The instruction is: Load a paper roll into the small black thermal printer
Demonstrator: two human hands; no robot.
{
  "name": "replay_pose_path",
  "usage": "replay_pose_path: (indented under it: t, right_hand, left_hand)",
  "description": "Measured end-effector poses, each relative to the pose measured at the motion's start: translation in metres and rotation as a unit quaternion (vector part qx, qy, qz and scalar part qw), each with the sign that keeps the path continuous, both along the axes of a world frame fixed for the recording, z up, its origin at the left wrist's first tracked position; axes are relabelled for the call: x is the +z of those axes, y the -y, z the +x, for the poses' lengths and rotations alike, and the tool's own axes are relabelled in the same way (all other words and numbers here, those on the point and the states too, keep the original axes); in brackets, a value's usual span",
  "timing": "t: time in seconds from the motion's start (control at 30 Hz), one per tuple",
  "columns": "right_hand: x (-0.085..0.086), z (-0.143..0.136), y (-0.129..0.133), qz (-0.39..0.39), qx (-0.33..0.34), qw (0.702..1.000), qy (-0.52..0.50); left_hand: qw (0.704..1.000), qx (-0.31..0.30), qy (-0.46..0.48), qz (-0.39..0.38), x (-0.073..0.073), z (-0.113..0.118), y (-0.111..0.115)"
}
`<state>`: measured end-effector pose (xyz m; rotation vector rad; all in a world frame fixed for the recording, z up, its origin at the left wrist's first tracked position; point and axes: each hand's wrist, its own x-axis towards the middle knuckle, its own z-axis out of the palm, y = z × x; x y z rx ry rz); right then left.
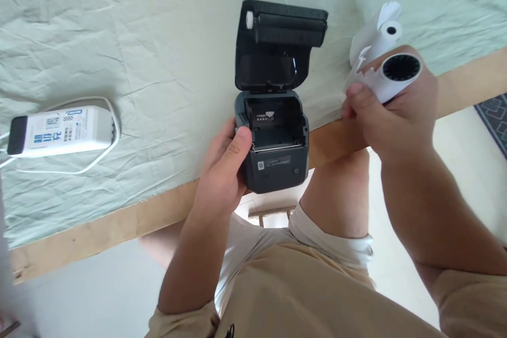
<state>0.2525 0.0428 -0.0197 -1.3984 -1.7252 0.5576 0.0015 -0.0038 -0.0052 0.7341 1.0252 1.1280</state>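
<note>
My left hand point(227, 163) is closed around the left side of a dark grey portable label printer point(277, 174), its thumb on the edge of the body. The printer's lid point(263, 71) stands open, and its paper bay point(277, 129) shows no roll inside. To the right, my right hand point(380, 111) grips a white paper roll point(390, 87) with a dark hollow core and a torn paper edge. Just behind that hand, another white paper roll point(382, 42) with a smaller core lies on the cloth, partly hidden.
A pale green wrinkled cloth point(170, 37) covers the table, whose wooden edge point(119, 229) runs along the front. At the left lies a white power strip point(71, 132) with a printed label and a looped white cable point(89, 166). A dark patterned mat point(495, 119) shows at far right.
</note>
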Motion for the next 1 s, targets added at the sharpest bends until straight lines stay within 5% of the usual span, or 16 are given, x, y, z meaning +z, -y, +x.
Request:
replay_pose_path:
  t: [0.13,0.37,0.47,0.57,0.77,1.0]
  right_hand:
    - [0.007,-0.007,-0.009,0.056,0.015,0.994,0.091]
    - [0.003,-0.006,-0.011,-0.011,-0.009,0.990,0.137]
    - [0.004,0.016,-0.012,0.109,-0.031,0.989,0.094]
    - [0.005,0.043,-0.025,0.258,-0.149,0.952,0.063]
    - [0.003,0.042,-0.048,0.062,-0.138,0.979,0.135]
    - [-0.004,0.043,-0.050,0.066,-0.097,0.986,0.115]
  left_hand:
    - [1.000,-0.009,0.013,0.009,-0.001,-0.001,-0.001]
    - [1.000,-0.013,0.019,0.012,-0.003,-0.003,0.000]
    - [0.999,-0.022,0.037,0.008,-0.002,-0.003,-0.001]
    - [0.998,-0.029,0.059,0.008,-0.002,-0.002,-0.002]
    - [1.000,-0.014,0.008,0.001,-0.001,-0.002,-0.002]
    - [1.000,-0.014,0.002,0.009,0.000,-0.001,-0.001]
